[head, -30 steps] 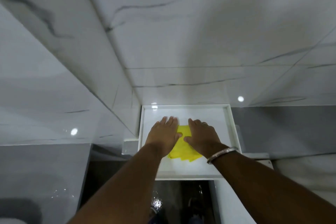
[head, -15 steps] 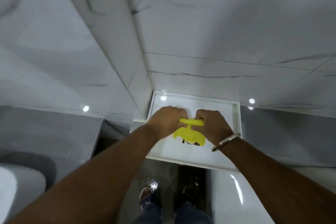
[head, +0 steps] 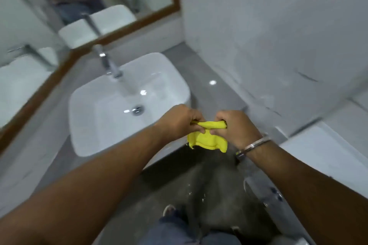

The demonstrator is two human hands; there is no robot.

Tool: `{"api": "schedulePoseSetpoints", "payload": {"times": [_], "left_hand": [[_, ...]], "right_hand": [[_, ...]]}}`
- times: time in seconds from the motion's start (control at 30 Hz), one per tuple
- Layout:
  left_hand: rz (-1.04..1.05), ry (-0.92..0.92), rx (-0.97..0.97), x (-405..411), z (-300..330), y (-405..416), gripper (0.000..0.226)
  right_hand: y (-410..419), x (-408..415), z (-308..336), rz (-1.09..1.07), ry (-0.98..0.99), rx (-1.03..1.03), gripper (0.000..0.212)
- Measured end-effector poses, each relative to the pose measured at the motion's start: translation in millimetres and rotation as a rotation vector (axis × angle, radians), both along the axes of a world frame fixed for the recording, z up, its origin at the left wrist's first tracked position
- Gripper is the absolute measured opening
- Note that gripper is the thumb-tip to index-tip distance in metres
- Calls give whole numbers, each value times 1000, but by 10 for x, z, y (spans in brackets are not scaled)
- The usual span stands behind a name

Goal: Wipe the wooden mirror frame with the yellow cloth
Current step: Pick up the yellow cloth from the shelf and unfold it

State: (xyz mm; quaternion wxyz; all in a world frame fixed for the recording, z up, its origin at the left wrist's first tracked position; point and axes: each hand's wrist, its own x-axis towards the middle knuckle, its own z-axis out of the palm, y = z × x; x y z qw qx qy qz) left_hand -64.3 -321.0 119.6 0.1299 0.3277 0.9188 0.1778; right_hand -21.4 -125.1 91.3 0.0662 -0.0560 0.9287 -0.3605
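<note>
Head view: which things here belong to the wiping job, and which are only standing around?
Part of the job:
yellow cloth, gripped between left hand and right hand
wooden mirror frame, not yet touched

Just there:
white basin
tap
grey counter
metal bangle on the right wrist

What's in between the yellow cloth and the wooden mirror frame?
In the head view, the white sink with its tap, on the grey counter, sits between the yellow cloth and the wooden mirror frame.
</note>
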Motion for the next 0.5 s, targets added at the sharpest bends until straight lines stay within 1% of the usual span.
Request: {"api": "schedulePoseSetpoints", "payload": {"times": [0.13,0.27,0.4,0.43,0.5], "left_hand": [[247,32,61,255,260,-1255,21],[517,56,167,661,450,-2505,23],[708,99,195,1110,599,-3705,24],[760,131,182,1256,630,-4073,23],[837,187,181,1437,710,-4553,22]], "right_hand": [[-1198,-225,280,232,56,2,28],[-2472,-313,587,438,100,17,34],[-3755,-227,766,643,150,17,30],[-4180,-191,770,699,183,3,29],[-4739,-137,799,758,218,-43,28]]}}
